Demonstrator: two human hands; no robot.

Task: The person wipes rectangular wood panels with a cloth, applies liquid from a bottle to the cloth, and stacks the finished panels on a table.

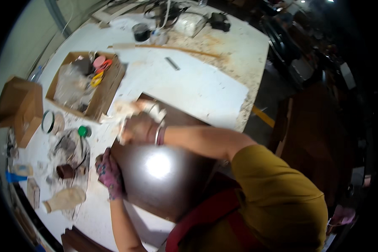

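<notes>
A dark brown glossy panel lies on the white-covered table in front of me, with a bright light reflected in it. My right hand is closed on a whitish cloth near the panel's far left part; the hand is slightly blurred. At the panel's left edge rests my left hand in a stained purple glove, its fingers wrapped round that edge.
To the left stand a cardboard box of bags and scissors, an open carton, a jar, a green cap and a plastic bottle. Farther off are a metal strip, a wooden stick and a black cup.
</notes>
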